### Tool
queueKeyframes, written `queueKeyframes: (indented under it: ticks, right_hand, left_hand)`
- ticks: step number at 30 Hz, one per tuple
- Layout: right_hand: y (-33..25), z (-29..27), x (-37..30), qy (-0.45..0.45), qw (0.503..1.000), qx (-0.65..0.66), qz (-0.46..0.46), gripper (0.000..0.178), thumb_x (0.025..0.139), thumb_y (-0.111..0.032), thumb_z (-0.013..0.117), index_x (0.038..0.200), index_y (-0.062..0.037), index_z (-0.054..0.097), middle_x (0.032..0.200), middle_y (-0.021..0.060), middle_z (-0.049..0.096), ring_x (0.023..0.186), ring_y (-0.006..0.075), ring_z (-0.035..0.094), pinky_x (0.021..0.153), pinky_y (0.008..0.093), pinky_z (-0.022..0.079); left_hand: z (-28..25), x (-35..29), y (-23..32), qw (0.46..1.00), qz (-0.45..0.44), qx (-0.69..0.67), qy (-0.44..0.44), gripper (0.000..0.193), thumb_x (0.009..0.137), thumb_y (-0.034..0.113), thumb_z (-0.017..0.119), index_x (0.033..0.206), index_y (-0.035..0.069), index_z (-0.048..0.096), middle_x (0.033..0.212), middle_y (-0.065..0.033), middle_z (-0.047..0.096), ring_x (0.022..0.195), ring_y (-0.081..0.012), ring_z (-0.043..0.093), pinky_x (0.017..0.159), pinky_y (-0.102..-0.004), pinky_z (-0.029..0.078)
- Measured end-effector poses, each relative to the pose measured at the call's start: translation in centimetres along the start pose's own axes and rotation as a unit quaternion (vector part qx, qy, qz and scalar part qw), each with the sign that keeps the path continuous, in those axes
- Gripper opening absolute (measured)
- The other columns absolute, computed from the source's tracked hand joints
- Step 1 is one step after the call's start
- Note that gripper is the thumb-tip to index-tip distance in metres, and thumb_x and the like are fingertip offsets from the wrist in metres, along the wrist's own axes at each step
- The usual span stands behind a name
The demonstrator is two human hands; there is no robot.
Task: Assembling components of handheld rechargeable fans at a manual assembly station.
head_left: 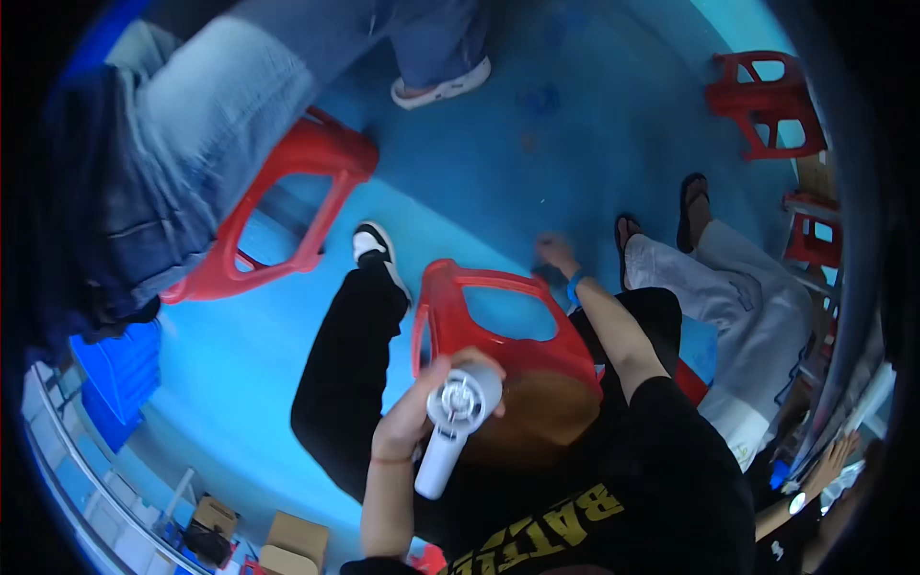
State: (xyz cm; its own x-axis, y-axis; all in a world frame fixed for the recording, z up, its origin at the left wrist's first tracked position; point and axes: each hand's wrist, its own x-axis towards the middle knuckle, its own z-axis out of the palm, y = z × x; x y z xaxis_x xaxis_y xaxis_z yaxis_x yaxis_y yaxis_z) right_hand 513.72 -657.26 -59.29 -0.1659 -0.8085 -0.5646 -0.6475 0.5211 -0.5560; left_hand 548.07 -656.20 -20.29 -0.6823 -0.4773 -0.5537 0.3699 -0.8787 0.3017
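We look down on a blue floor (498, 163) with red plastic stools (287, 192) standing about and other people's legs nearby. Blue crates (115, 383) are stacked at lower left; cardboard boxes (292, 541) sit below, their contents hidden. Our left hand (417, 407) is clamped on a white handheld fan (455, 422), held over our lap. Our right hand (554, 251) reaches toward the floor; we cannot tell its grip.

A glossy blue floor (537, 144) carries red plastic stools (287, 211), blue plastic crates (120, 379) and brown cardboard boxes (292, 541).
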Motion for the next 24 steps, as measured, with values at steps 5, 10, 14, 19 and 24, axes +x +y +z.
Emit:
queueKeyframes:
  ticks: [5,10,14,19,24]
  right_hand:
    - [0.9,0.4,4.6,0.118,0.991,-0.053,0.034,0.018,0.077,-0.017,0.066,0.091,-0.0073,0.069,0.084,0.0157,0.07,0.079,0.0332,0.068,0.071,0.0417,0.054]
    - [-1.1,3.6,7.1,0.21,0.966,-0.141,0.059,0.012,0.082,-0.018,0.067,0.088,-0.0073,0.068,0.081,0.0122,0.07,0.077,0.0282,0.069,0.07,0.0389,0.055]
    - [0.2,1.7,9.0,0.239,0.967,-0.076,0.051,0.014,0.082,-0.012,0.066,0.089,-0.0013,0.064,0.081,0.0166,0.068,0.074,0.0325,0.066,0.066,0.0429,0.052]
    - [-2.2,0.5,6.1,0.124,0.991,-0.041,0.003,0.013,0.083,-0.015,0.066,0.088,-0.0026,0.064,0.079,0.0145,0.068,0.07,0.0248,0.066,0.061,0.0369,0.051]
    - [-12.8,-1.1,-6.8,-0.325,0.881,0.301,0.166,0.008,0.09,-0.016,0.059,0.09,-0.0082,0.06,0.086,0.0078,0.066,0.072,0.0209,0.065,0.061,0.0371,0.049]
  left_hand:
    - [-2.9,-1.1,-2.8,0.993,-0.087,0.024,0.073,0.07,0.086,0.066,0.045,0.11,0.002,0.058,0.091,-0.0111,0.067,0.084,-0.0193,0.067,0.078,-0.0288,0.051]
    - [-3.5,-0.5,-1.8,0.99,-0.125,0.023,0.055,0.069,0.088,0.062,0.047,0.116,-0.001,0.055,0.1,-0.0116,0.062,0.097,-0.0199,0.061,0.086,-0.028,0.046]
    - [-3.0,0.9,-1.6,0.985,-0.159,0.07,0.02,0.067,0.088,0.06,0.044,0.119,0.001,0.055,0.105,-0.014,0.062,0.099,-0.0239,0.061,0.084,-0.0291,0.046]
    - [-0.3,2.3,-0.8,0.963,-0.207,0.167,0.043,0.051,0.092,0.055,0.05,0.115,0.009,0.056,0.102,-0.0134,0.065,0.099,-0.0249,0.064,0.087,-0.0365,0.048]
    - [2.2,5.2,2.0,0.927,-0.215,0.295,-0.082,0.065,0.088,0.065,0.048,0.108,0.004,0.059,0.095,-0.0123,0.065,0.09,-0.0253,0.062,0.081,-0.0351,0.045]
